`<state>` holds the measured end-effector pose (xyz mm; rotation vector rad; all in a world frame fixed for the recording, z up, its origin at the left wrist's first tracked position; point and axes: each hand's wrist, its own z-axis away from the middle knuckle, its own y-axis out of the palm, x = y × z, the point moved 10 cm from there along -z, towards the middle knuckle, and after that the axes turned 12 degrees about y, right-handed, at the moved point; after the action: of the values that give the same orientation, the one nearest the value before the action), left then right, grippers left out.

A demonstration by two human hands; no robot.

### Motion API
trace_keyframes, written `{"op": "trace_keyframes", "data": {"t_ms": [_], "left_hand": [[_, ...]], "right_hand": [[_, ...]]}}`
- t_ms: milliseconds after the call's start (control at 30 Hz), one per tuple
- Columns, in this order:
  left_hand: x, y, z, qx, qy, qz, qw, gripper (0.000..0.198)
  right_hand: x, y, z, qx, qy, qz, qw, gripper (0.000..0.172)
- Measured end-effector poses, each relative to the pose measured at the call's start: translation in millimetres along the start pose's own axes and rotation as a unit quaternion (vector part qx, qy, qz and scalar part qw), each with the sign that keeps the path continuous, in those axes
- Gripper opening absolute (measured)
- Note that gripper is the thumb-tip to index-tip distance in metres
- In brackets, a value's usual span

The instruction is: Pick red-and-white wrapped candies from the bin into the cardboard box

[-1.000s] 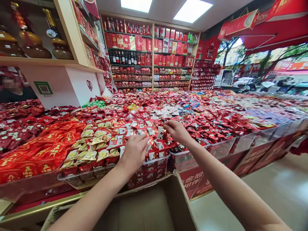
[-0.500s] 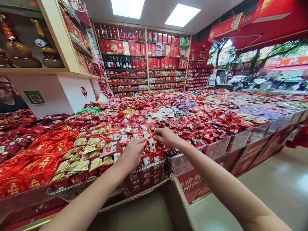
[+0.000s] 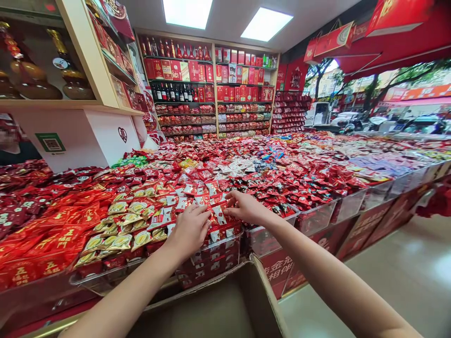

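Observation:
Both of my hands reach over a clear plastic bin [image 3: 225, 249] heaped with small red-and-white snack packets [image 3: 197, 190]. My left hand [image 3: 188, 230] lies on the heap with its fingers curled down among the packets. My right hand [image 3: 244, 206] pinches a red-and-white packet [image 3: 220, 213] between thumb and fingers at the top of the heap. The two hands are a few centimetres apart, fingertips facing each other. Gold-and-red packets [image 3: 123, 220] fill the bin just left of my left hand.
An open cardboard box [image 3: 211, 305] stands right below my arms. Packets cover a huge display table [image 3: 317, 169] running back and right. Shelves of bottles and red boxes [image 3: 207, 84] line the far wall. A white counter block [image 3: 88, 136] stands left; the open shopfront is right.
The camera has swung slightly left and down over the second. My right hand drew back toward me and lower onto the heap; my left hand stayed on the packets, shifting little.

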<state>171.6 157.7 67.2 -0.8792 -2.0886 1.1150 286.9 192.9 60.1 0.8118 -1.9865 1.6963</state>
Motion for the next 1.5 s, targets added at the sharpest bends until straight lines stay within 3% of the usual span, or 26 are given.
{"op": "trace_keyframes", "data": {"t_ms": [233,500,767,1000,1233,1500], "left_hand": [[3.6,4.3,-6.7,0.025,-0.026,0.006,0.999,0.036],[9.6,11.7,-15.3,0.062,-0.038,0.009,0.997,0.038],[31.6,8.4,-13.2,0.075,-0.074,0.006,0.994,0.04],[43.7,11.4,-18.1,0.093,-0.104,0.002,0.99,0.036],[47.3,15.4,-20.1,0.102,-0.128,0.011,0.986,0.037],[47.8,16.7,-10.6,0.113,-0.135,0.022,0.984,0.043]], "right_hand": [[-3.5,-14.7,-19.8,-0.052,0.015,0.109,0.993,0.018],[1.2,1.3,-36.8,-0.008,-0.016,0.153,0.988,0.02],[-8.9,6.4,-43.7,-0.001,-0.032,0.094,0.995,0.024],[-0.3,4.0,-45.8,-0.003,-0.029,0.015,0.999,0.02],[-1.6,5.3,-58.5,-0.018,-0.007,-0.043,0.999,0.014],[0.3,12.9,-60.1,-0.016,-0.035,-0.081,0.996,0.011]]}}
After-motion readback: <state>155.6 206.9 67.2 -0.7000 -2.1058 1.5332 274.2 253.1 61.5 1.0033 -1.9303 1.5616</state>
